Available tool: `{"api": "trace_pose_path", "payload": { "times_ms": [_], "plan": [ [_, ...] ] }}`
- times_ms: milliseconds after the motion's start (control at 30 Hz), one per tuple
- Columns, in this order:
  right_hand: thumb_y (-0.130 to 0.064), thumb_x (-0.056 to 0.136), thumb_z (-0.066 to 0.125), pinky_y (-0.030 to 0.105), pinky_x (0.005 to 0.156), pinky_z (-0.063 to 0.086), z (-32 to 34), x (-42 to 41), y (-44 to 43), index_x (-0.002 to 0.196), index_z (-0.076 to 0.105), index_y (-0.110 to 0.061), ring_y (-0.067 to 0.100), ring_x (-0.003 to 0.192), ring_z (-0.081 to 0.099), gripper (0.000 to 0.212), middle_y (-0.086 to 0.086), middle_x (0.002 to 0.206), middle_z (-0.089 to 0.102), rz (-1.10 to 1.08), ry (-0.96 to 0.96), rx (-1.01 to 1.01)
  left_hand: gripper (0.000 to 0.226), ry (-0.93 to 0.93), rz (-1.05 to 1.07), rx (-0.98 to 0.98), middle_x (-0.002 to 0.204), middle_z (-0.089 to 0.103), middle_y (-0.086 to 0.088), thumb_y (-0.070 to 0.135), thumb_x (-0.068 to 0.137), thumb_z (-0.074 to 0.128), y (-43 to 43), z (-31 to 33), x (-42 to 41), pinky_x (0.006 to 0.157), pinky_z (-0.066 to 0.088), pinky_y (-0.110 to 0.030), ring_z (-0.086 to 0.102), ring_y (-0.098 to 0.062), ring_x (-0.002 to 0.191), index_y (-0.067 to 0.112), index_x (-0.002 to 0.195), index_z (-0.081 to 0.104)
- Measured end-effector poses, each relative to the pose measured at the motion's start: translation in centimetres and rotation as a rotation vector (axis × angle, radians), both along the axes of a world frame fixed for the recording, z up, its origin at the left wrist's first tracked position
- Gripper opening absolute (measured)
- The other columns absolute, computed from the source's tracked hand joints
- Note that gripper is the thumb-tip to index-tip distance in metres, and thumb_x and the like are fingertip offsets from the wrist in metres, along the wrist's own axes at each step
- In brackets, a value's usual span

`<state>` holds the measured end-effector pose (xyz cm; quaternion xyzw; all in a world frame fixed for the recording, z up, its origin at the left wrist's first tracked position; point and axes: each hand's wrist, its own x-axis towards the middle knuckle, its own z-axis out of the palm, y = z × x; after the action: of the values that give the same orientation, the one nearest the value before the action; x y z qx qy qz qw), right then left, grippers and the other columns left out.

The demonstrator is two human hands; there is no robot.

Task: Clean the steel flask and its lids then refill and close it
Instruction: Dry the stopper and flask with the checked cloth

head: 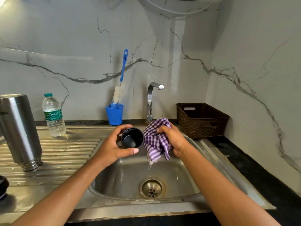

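My left hand grips a black flask lid over the sink basin, its hollow underside facing me. Right beside it, my right hand holds a bunched purple-and-white checked cloth that touches the lid's right edge. The steel flask stands upside down on the ribbed draining board at the left, mouth down. Another dark lid lies at the far left edge, partly cut off.
A plastic water bottle stands behind the draining board. A blue cup with a bottle brush sits by the wall. The tap is off. A brown basket sits right of the sink.
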<state>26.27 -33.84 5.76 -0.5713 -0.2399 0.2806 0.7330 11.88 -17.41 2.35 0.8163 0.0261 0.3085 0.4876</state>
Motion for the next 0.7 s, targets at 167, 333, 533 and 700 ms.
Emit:
{"api": "trace_pose_path", "payload": {
  "times_ms": [167,333,533,700],
  "plan": [
    [-0.002,0.085,0.053,0.022,0.085,0.05,0.3,-0.6,-0.3,0.114,0.057,-0.018,0.003,0.097,0.06,0.034,-0.005,0.104,0.066,-0.188,-1.03,-0.024,0.091,0.037,-0.066,-0.14,0.107,0.068,0.006,0.06,0.036,0.088,0.0,0.6,-0.4,0.073,0.053,-0.029,0.064,-0.011,0.1,0.027,0.114,0.054],
    [-0.001,0.078,0.064,0.024,0.093,0.045,-0.4,-1.9,0.4,0.118,0.063,-0.018,0.01,0.107,0.055,0.044,-0.004,0.113,0.066,-0.308,-1.297,0.071,0.093,0.101,-0.177,-0.352,0.105,0.07,0.002,0.054,0.034,0.091,-0.2,1.0,-0.7,0.058,0.057,-0.03,0.068,-0.018,0.089,0.02,0.115,0.06],
    [-0.007,0.083,0.062,0.036,0.085,0.053,-1.8,-1.7,1.8,0.127,0.059,-0.015,0.026,0.11,0.055,0.045,0.001,0.133,0.057,-0.207,-1.776,-0.133,0.091,0.019,-0.138,-0.48,0.087,0.072,-0.004,0.052,0.024,0.093,-0.6,1.3,-0.5,0.053,0.057,-0.028,0.069,-0.017,0.075,0.015,0.103,0.066],
    [-0.001,0.076,0.063,0.04,0.079,0.052,-0.6,-1.4,1.1,0.114,0.067,-0.01,0.027,0.1,0.058,0.039,0.007,0.112,0.064,-0.082,-1.696,-0.293,0.094,-0.051,-0.042,-0.465,0.089,0.072,0.0,0.049,0.02,0.094,-0.1,1.1,-0.5,0.057,0.056,-0.026,0.07,-0.015,0.079,0.018,0.104,0.065]
  ]
}}
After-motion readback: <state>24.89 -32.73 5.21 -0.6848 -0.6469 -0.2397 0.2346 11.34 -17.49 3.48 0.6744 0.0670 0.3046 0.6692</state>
